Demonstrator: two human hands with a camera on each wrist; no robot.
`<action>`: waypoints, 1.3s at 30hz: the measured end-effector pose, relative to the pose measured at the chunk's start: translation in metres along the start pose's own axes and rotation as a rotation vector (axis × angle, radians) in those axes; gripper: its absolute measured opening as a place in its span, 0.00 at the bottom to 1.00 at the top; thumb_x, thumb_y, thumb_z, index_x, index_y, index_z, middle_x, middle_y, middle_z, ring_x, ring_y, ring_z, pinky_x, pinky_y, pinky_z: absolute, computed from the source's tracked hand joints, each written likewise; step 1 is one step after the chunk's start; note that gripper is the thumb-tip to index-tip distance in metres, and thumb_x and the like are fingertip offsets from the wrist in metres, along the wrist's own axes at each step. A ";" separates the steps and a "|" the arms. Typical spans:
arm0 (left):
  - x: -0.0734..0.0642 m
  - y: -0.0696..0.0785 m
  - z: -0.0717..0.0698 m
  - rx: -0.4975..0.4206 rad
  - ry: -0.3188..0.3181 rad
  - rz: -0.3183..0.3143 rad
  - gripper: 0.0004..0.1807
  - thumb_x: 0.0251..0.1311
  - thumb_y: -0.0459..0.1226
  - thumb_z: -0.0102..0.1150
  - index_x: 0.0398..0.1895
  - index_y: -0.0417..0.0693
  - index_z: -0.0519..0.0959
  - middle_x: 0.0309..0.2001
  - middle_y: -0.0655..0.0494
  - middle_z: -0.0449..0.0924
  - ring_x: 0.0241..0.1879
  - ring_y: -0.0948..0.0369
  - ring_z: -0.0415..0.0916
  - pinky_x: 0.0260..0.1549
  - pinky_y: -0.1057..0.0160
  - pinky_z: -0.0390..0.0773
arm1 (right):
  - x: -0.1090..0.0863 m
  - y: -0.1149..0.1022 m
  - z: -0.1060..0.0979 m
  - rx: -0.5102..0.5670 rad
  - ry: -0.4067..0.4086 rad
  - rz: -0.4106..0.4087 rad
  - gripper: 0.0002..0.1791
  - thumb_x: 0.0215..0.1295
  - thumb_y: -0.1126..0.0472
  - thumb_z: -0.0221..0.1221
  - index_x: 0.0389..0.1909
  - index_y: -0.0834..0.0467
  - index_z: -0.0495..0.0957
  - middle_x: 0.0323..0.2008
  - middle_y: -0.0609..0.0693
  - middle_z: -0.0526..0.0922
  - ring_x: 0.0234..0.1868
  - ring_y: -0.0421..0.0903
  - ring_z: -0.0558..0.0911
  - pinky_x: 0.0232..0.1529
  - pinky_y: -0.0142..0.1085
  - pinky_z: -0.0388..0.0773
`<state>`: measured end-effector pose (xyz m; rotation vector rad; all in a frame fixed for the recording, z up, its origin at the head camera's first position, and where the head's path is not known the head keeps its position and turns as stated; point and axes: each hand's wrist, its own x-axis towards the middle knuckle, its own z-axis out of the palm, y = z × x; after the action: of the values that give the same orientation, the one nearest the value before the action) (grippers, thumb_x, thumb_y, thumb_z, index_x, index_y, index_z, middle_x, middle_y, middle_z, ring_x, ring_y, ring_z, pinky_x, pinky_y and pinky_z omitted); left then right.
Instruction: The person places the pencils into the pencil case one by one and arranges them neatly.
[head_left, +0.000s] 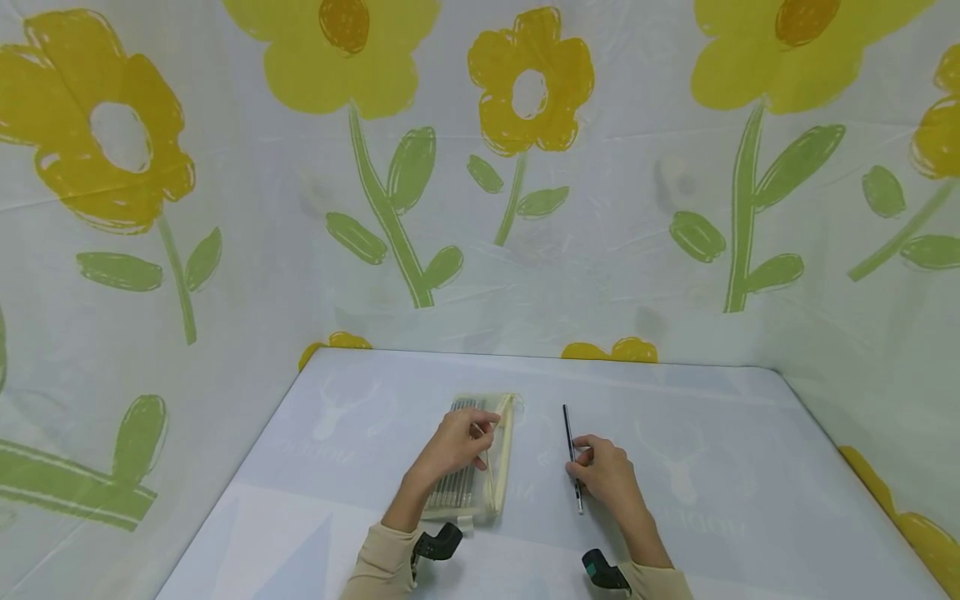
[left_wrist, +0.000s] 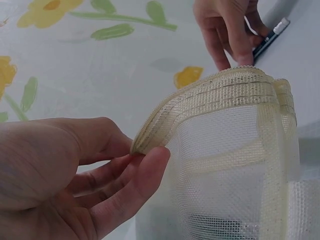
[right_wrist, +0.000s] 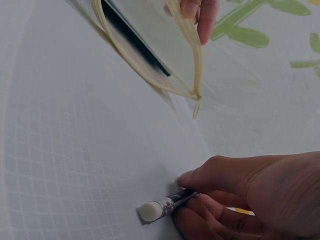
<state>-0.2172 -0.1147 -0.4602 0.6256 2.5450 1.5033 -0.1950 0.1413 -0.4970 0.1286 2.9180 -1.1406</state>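
Note:
A see-through mesh pencil pouch [head_left: 507, 477] with cream zipper edging lies left of the middle of the table. My left hand [head_left: 455, 442] pinches its zipper edge [left_wrist: 155, 127] between thumb and fingers, lifting that side so the mouth gapes. Inside, several dark pencils [head_left: 453, 490] lie side by side; the right wrist view shows one dark pencil [right_wrist: 137, 40] through the opening. To the right, my right hand [head_left: 607, 475] holds a black pencil [head_left: 567, 427] between thumb and fingers, close over the table. Its white eraser [right_wrist: 150, 211] points toward my body.
The pale table [head_left: 337, 467] has faint printed deer and letters. Behind and beside it hangs a white cloth [head_left: 615, 233] with yellow flowers. A black wrist camera [head_left: 438, 543] sits on the left wrist and another camera [head_left: 602, 571] on the right.

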 end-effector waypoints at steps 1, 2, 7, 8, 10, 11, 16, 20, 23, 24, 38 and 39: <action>0.000 0.000 0.000 0.000 0.000 -0.002 0.18 0.64 0.26 0.50 0.57 0.30 0.77 0.41 0.37 0.79 0.32 0.46 0.81 0.21 0.57 0.88 | 0.000 0.000 0.000 -0.001 0.000 -0.003 0.21 0.56 0.66 0.66 0.52 0.66 0.79 0.27 0.50 0.82 0.22 0.41 0.76 0.20 0.31 0.79; 0.000 0.000 0.000 0.000 0.001 0.000 0.18 0.64 0.26 0.50 0.57 0.30 0.77 0.41 0.37 0.79 0.32 0.46 0.81 0.21 0.57 0.88 | -0.001 -0.001 0.000 -0.002 0.000 -0.004 0.21 0.57 0.66 0.66 0.52 0.66 0.79 0.27 0.50 0.82 0.22 0.40 0.76 0.20 0.31 0.79; 0.000 0.000 0.000 0.001 0.001 0.008 0.18 0.64 0.26 0.50 0.56 0.30 0.77 0.40 0.37 0.79 0.31 0.47 0.81 0.20 0.57 0.88 | -0.002 -0.002 -0.002 0.004 -0.006 0.000 0.20 0.57 0.65 0.64 0.52 0.66 0.79 0.26 0.50 0.82 0.21 0.40 0.76 0.19 0.31 0.79; 0.000 0.000 0.000 -0.001 0.000 0.007 0.18 0.64 0.26 0.50 0.56 0.30 0.77 0.40 0.37 0.79 0.32 0.46 0.81 0.20 0.57 0.88 | -0.002 -0.002 -0.002 0.006 -0.006 0.004 0.20 0.57 0.65 0.64 0.52 0.66 0.79 0.27 0.50 0.82 0.20 0.40 0.76 0.19 0.31 0.79; 0.000 0.000 0.000 -0.005 -0.003 0.005 0.18 0.64 0.26 0.50 0.57 0.30 0.77 0.40 0.36 0.79 0.32 0.47 0.81 0.20 0.57 0.88 | -0.002 -0.003 -0.002 0.010 -0.008 0.010 0.20 0.57 0.65 0.64 0.52 0.66 0.79 0.27 0.50 0.82 0.20 0.40 0.77 0.19 0.31 0.79; 0.000 0.000 0.000 -0.005 -0.003 0.005 0.18 0.64 0.26 0.50 0.57 0.30 0.77 0.41 0.35 0.79 0.32 0.47 0.82 0.20 0.57 0.88 | -0.002 -0.003 -0.002 0.010 -0.008 0.010 0.20 0.57 0.65 0.64 0.52 0.66 0.79 0.27 0.50 0.82 0.20 0.40 0.77 0.19 0.31 0.79; 0.000 0.000 0.000 -0.005 0.001 -0.004 0.18 0.65 0.26 0.49 0.57 0.30 0.77 0.43 0.35 0.80 0.32 0.47 0.82 0.21 0.56 0.88 | -0.001 -0.003 -0.001 0.025 -0.020 0.024 0.21 0.57 0.65 0.64 0.52 0.66 0.79 0.28 0.50 0.82 0.20 0.40 0.77 0.20 0.31 0.79; -0.001 -0.001 0.000 -0.005 0.002 -0.010 0.18 0.65 0.27 0.49 0.57 0.31 0.77 0.41 0.34 0.80 0.30 0.47 0.81 0.21 0.55 0.88 | -0.002 -0.003 0.000 0.045 -0.029 0.033 0.21 0.57 0.65 0.63 0.53 0.65 0.79 0.28 0.51 0.82 0.19 0.40 0.77 0.20 0.31 0.80; -0.001 -0.001 0.000 -0.006 0.001 -0.011 0.19 0.65 0.27 0.49 0.57 0.31 0.77 0.41 0.34 0.80 0.29 0.47 0.81 0.21 0.56 0.88 | -0.001 -0.003 0.000 0.051 -0.030 0.025 0.21 0.57 0.64 0.63 0.53 0.65 0.79 0.28 0.51 0.83 0.17 0.40 0.78 0.20 0.31 0.80; -0.001 -0.001 -0.001 -0.006 0.001 -0.010 0.19 0.65 0.27 0.49 0.57 0.31 0.77 0.41 0.34 0.80 0.30 0.48 0.81 0.21 0.56 0.88 | -0.001 -0.003 0.001 0.053 -0.029 0.025 0.21 0.57 0.64 0.63 0.52 0.65 0.79 0.28 0.51 0.83 0.17 0.40 0.78 0.20 0.31 0.81; -0.001 -0.001 -0.001 -0.011 0.002 -0.001 0.19 0.65 0.27 0.49 0.58 0.31 0.77 0.41 0.36 0.79 0.32 0.44 0.82 0.21 0.56 0.88 | -0.003 -0.008 0.002 0.111 -0.039 0.006 0.21 0.57 0.65 0.64 0.52 0.65 0.80 0.26 0.50 0.82 0.16 0.40 0.78 0.18 0.31 0.80; -0.002 -0.001 -0.001 -0.010 0.001 -0.001 0.19 0.65 0.27 0.49 0.58 0.31 0.77 0.41 0.36 0.79 0.32 0.44 0.82 0.21 0.55 0.88 | -0.003 -0.009 0.003 0.115 -0.041 0.005 0.21 0.57 0.65 0.64 0.52 0.64 0.80 0.26 0.49 0.82 0.15 0.40 0.78 0.18 0.30 0.79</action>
<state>-0.2163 -0.1166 -0.4605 0.6215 2.5369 1.5154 -0.1927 0.1329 -0.4928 0.1121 2.8149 -1.2944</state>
